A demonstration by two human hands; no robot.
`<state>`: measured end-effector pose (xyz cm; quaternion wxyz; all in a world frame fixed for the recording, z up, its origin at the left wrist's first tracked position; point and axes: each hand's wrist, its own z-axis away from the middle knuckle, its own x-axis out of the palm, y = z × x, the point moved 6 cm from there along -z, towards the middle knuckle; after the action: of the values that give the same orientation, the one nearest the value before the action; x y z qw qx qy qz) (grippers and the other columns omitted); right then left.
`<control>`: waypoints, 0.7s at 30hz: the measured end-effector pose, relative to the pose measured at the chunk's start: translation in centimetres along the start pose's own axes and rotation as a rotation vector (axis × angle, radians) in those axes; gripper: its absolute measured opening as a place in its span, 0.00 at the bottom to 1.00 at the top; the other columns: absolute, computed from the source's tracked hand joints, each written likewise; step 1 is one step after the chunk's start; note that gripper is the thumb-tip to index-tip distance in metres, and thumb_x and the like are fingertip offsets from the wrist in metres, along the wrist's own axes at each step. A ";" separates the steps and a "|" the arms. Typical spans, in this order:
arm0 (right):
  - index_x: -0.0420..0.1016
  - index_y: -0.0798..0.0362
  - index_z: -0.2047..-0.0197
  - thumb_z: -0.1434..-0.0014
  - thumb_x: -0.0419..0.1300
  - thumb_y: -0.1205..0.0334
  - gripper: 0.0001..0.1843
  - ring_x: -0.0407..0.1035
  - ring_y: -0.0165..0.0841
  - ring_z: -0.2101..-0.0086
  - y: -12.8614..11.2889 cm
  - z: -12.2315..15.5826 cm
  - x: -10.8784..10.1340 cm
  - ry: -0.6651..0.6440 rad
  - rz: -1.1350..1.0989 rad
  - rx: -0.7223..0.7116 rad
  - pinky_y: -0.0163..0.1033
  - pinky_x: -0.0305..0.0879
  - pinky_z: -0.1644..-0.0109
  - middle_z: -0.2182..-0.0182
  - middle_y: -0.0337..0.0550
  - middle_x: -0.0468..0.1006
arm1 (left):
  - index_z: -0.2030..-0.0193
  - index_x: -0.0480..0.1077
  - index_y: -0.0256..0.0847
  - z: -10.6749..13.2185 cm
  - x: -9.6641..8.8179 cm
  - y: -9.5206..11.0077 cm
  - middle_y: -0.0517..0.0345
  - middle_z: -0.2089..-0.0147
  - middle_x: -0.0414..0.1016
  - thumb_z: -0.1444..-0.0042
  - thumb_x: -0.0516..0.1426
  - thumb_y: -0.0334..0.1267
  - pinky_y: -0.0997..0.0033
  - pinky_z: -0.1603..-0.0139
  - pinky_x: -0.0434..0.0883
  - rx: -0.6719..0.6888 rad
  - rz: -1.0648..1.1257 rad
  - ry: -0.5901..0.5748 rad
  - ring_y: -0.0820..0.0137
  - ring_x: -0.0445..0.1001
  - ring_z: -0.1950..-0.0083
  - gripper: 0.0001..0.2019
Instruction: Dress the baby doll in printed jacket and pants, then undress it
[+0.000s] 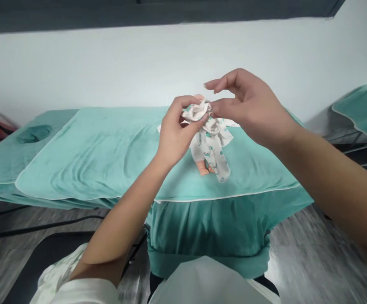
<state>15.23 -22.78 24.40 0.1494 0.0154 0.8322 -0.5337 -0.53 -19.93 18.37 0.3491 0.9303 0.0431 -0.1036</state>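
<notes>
A small baby doll (209,147) stands upright on a teal towel (101,156), wearing a white printed romper. Its head is hidden behind my hands. My left hand (175,131) is closed, pinching the bunched white garment (196,112) at the doll's neck. My right hand (243,105) pinches the same cloth from the right with thumb and lower fingers, while its index finger is raised and stretched. One bare leg and foot (203,169) show below the romper; an empty romper leg hangs beside it.
The towel covers a teal padded bed (209,228) against a white wall. A face hole (33,133) dents the bed at far left. Another teal-covered bed (365,112) stands at right. Dark cables run across the grey floor (44,228). White cloth lies on my lap (202,283).
</notes>
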 end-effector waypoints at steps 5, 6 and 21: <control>0.72 0.48 0.58 0.48 0.73 0.61 0.17 0.68 0.45 0.43 -0.3 -0.2 2.4 -0.160 0.392 -0.257 0.51 0.69 0.40 0.42 0.43 0.72 | 0.54 0.66 0.47 -0.5 -2.1 -1.0 0.61 0.63 0.70 0.38 0.59 0.60 0.63 0.57 0.81 -0.114 0.093 0.073 0.65 0.80 0.54 0.20; 0.73 0.48 0.57 0.49 0.73 0.61 0.18 0.67 0.46 0.43 0.0 -0.4 2.7 -0.174 0.458 -0.279 0.51 0.68 0.40 0.43 0.44 0.72 | 0.54 0.66 0.47 -0.6 -2.3 -0.9 0.61 0.64 0.69 0.38 0.58 0.61 0.63 0.57 0.81 -0.129 0.106 0.080 0.65 0.80 0.55 0.20; 0.83 0.47 0.65 0.44 0.66 0.63 0.04 0.71 0.38 0.54 0.6 -0.6 1.8 -0.175 0.432 -0.187 0.43 0.67 0.50 0.55 0.41 0.77 | 0.51 0.71 0.47 0.5 -4.7 1.8 0.55 0.45 0.71 0.39 0.63 0.51 0.56 0.38 0.73 -0.103 -0.069 0.125 0.58 0.70 0.35 0.15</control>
<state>13.53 -22.27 23.65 0.3320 0.1327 0.8394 -0.4094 -4.87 -21.65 20.20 0.3894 0.9138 0.1021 -0.0548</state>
